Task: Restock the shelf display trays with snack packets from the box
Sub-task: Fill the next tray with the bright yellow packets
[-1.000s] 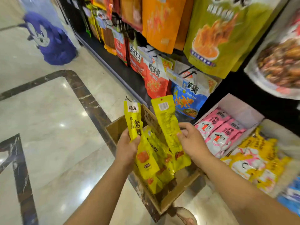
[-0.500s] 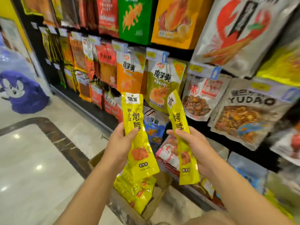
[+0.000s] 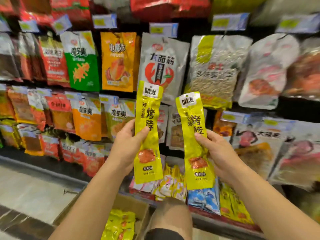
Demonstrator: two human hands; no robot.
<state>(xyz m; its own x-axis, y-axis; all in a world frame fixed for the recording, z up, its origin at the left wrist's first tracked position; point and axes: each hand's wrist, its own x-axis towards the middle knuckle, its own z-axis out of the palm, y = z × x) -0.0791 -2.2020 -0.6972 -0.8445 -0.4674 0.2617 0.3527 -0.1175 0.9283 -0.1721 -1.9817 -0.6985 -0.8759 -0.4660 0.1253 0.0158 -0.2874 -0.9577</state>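
— Head view: how far along?
— Barely beginning. Left hand (image 3: 126,146) is gripping 1 packet (image 3: 149,132), right hand (image 3: 220,153) is pinching a second packet (image 3: 195,141), both upright before the shelf (image 3: 173,29). Trays (image 3: 207,213) are waiting at its bottom edge; box (image 3: 138,207) is holding more.
— Differing from 0.5 s ago?
— Hands are lifting both higher; box is showing lower in view.

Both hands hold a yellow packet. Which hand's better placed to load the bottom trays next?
Right, probably. The right hand grips the right packet close above the similar yellow tray packets. The left hand grips the left packet further left, over pink packets.
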